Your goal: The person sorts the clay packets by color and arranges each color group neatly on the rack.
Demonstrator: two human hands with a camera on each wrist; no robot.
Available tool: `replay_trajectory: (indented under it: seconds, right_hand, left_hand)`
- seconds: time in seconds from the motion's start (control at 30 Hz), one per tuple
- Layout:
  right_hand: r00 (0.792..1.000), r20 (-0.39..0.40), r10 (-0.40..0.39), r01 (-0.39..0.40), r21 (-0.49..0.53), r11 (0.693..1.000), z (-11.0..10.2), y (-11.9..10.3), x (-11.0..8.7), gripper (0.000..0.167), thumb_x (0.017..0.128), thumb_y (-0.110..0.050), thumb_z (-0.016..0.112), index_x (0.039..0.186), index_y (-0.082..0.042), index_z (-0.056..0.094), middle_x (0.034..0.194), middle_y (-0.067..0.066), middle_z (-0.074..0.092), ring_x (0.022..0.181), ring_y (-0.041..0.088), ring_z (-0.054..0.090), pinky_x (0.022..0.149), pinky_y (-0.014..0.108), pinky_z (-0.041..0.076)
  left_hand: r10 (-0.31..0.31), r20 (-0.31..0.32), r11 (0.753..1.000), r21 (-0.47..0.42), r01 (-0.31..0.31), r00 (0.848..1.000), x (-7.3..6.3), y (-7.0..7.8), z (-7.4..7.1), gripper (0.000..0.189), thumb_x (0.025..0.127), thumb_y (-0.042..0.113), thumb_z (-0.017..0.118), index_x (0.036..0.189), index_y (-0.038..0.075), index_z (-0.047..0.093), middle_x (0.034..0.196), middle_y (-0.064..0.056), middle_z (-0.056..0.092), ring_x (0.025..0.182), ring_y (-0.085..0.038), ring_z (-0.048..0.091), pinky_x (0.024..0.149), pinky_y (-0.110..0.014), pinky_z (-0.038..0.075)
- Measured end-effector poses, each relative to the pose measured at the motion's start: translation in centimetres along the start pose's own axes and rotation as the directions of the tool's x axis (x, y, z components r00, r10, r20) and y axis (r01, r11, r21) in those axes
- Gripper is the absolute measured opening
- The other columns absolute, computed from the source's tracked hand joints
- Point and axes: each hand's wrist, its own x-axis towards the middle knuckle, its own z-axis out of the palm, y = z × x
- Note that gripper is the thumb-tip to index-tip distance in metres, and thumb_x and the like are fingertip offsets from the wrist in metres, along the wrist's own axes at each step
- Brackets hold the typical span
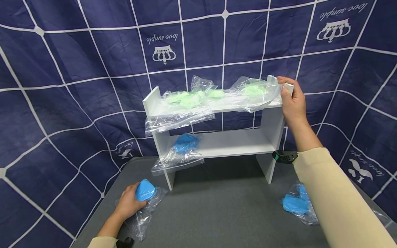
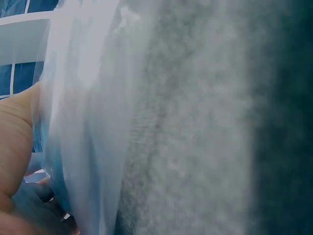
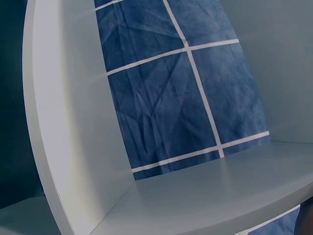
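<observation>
On the table at the left, my left hand (image 1: pixel 128 202) grips a clear plastic bag with a smooth, bright blue lump (image 1: pixel 145 190) inside. The left wrist view has the thumb (image 2: pixel 14 142) against the clear film (image 2: pixel 93 117), with blue showing through. High at the right end of the white shelf (image 1: pixel 235 143), my right hand (image 1: pixel 294 101) pinches the edge of a clear bag with a pale green lump (image 1: pixel 253 90), which lies on the top board. More bagged green lumps (image 1: pixel 190 99) lie to the left on that board.
A bagged blue lump (image 1: pixel 186 144) sits at the left of the lower board, its plastic hanging over the front edge. More bagged blue lumps (image 1: pixel 295 204) lie on the grey table (image 1: pixel 217 206) at the right. A navy curtain (image 1: pixel 204 41) with white lines hangs behind.
</observation>
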Motion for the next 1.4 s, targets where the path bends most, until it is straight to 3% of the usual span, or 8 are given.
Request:
replay_trajectory:
  seconds: [0.3,0.5,0.73,0.87,1.03,1.13,1.27,1.4]
  right_hand:
    - [1.0,0.005,-0.006,0.006,0.004,1.0,0.1,0.1,0.1,0.027,0.097,-0.002,0.046,0.107,-0.016,0.067,0.134,-0.001,0.064,0.129,0.011,0.054,0.1,0.017,0.038]
    - [1.0,0.006,-0.001,0.001,0.024,1.0,0.0,0.1,0.1,0.027,0.097,-0.001,0.046,0.108,-0.014,0.067,0.134,0.0,0.064,0.129,0.012,0.054,0.1,0.017,0.038]
    - [1.0,-0.003,-0.003,0.003,0.014,1.0,0.0,0.0,-0.1,0.027,0.097,-0.001,0.046,0.108,-0.014,0.067,0.134,0.0,0.065,0.128,0.012,0.054,0.1,0.017,0.038]
    - [1.0,-0.004,-0.009,0.009,0.019,1.0,0.1,0.1,0.0,0.027,0.097,-0.001,0.047,0.107,-0.014,0.067,0.133,0.0,0.065,0.127,0.011,0.055,0.099,0.017,0.039]
    - [1.0,0.002,-0.018,0.018,0.006,1.0,0.2,0.1,0.2,0.027,0.097,-0.002,0.047,0.106,-0.017,0.067,0.133,0.0,0.065,0.128,0.012,0.055,0.1,0.018,0.039]
    - [1.0,0.002,-0.03,0.03,0.007,1.0,0.2,0.1,0.3,0.027,0.097,-0.002,0.047,0.105,-0.018,0.067,0.132,-0.001,0.065,0.128,0.012,0.055,0.1,0.018,0.039]
    - [1.0,0.003,-0.017,0.017,0.007,1.0,0.2,0.1,0.3,0.027,0.097,-0.003,0.047,0.105,-0.018,0.067,0.133,-0.001,0.065,0.128,0.011,0.055,0.1,0.018,0.039]
    - [1.0,-0.001,-0.006,0.006,0.006,1.0,0.1,0.1,0.2,0.026,0.097,-0.003,0.047,0.106,-0.017,0.067,0.134,0.0,0.065,0.129,0.012,0.055,0.1,0.017,0.039]
  left_hand:
    - [0.06,-0.056,0.997,-0.045,-0.062,0.997,-1.1,1.0,-0.4,0.091,0.068,0.029,0.089,0.14,-0.007,0.047,0.131,-0.033,0.054,0.116,-0.048,0.058,0.093,-0.06,0.048]
    - [0.161,-0.102,0.982,-0.082,-0.17,0.982,-1.9,3.2,-0.7,0.09,0.065,0.031,0.092,0.137,-0.005,0.053,0.125,-0.026,0.059,0.111,-0.041,0.061,0.091,-0.055,0.05]
    - [0.262,-0.107,0.959,-0.083,-0.271,0.959,-2.7,6.4,-0.5,0.088,0.063,0.033,0.093,0.135,-0.002,0.057,0.123,-0.013,0.063,0.11,-0.029,0.064,0.088,-0.047,0.052]
    - [0.284,-0.117,0.953,-0.07,-0.293,0.952,-3.2,7.9,-0.8,0.086,0.063,0.032,0.093,0.134,-0.004,0.057,0.122,-0.013,0.063,0.11,-0.028,0.064,0.091,-0.048,0.052]
    - [0.255,-0.06,0.961,-0.098,-0.26,0.965,-4.1,9.2,-1.2,0.087,0.064,0.033,0.093,0.136,0.0,0.057,0.125,-0.008,0.063,0.111,-0.024,0.063,0.09,-0.043,0.053]
    - [0.271,-0.012,0.955,-0.123,-0.271,0.962,-4.5,10.3,-1.2,0.087,0.064,0.034,0.093,0.137,0.003,0.057,0.128,-0.005,0.062,0.113,-0.021,0.062,0.091,-0.041,0.053]
    - [0.318,0.036,0.939,-0.149,-0.309,0.948,-5.1,12.2,-1.4,0.086,0.065,0.032,0.093,0.139,0.006,0.056,0.131,-0.002,0.061,0.116,-0.019,0.061,0.094,-0.04,0.053]
    - [0.385,0.08,0.913,-0.179,-0.366,0.92,-5.6,14.1,-1.7,0.087,0.069,0.039,0.09,0.141,0.008,0.054,0.132,0.002,0.059,0.118,-0.016,0.059,0.095,-0.04,0.053]
